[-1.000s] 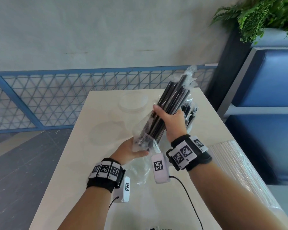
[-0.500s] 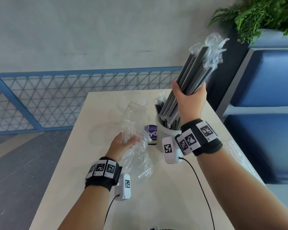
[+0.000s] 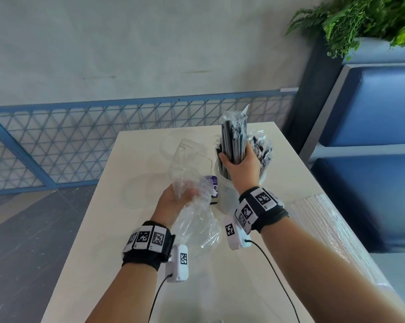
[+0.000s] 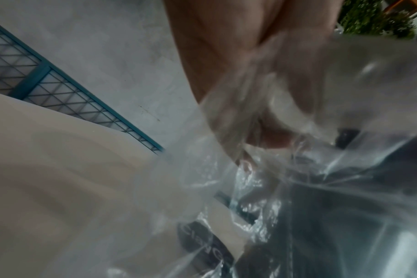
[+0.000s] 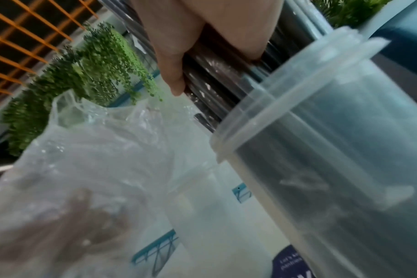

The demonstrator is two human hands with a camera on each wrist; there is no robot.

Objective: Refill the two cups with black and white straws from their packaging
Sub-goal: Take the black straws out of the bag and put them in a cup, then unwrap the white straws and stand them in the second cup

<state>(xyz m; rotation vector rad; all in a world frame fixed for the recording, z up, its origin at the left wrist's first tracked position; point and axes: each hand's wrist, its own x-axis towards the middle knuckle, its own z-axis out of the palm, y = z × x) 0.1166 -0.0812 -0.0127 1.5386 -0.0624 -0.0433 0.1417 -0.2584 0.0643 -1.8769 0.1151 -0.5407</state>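
The right hand (image 3: 241, 169) gripped the black straws (image 3: 234, 141) upright in the cup (image 3: 224, 194); at its eight o'clock, the left hand (image 3: 176, 199) clutched the empty wrapper (image 3: 192, 173).

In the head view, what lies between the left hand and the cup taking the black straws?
Only the crumpled clear bag that the left hand grips; it drapes in front of the cup.

right hand (image 3: 242, 170): grips black straws (image 3: 234, 138) in cup (image 3: 224, 192) | left hand (image 3: 177, 198): holds bag (image 3: 192, 183)
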